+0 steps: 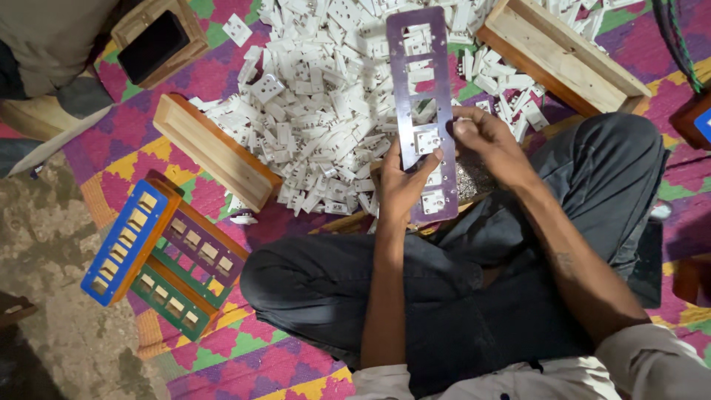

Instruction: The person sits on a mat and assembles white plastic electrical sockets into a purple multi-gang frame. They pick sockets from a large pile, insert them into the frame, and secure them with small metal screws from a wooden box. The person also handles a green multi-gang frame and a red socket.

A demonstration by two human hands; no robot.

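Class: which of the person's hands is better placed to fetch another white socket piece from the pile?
Probably the right hand: it only touches the purple slotted strip beside the white pile, while the left hand grips and supports the strip.

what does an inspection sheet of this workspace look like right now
surface: woven mat in pink, purple, yellow and green, over a bare floor
job's things: long purple slotted frame held upright over the lap, white socket inserts seated in its lower slots
clutter: big heap of white socket parts; wooden blocks; stack of blue, orange, purple and green frames
grippers: left hand grips the frame's lower left edge; right hand at its right edge, fingers closed
cables: dark cords, top right
surroundings: another person's clothing, top left
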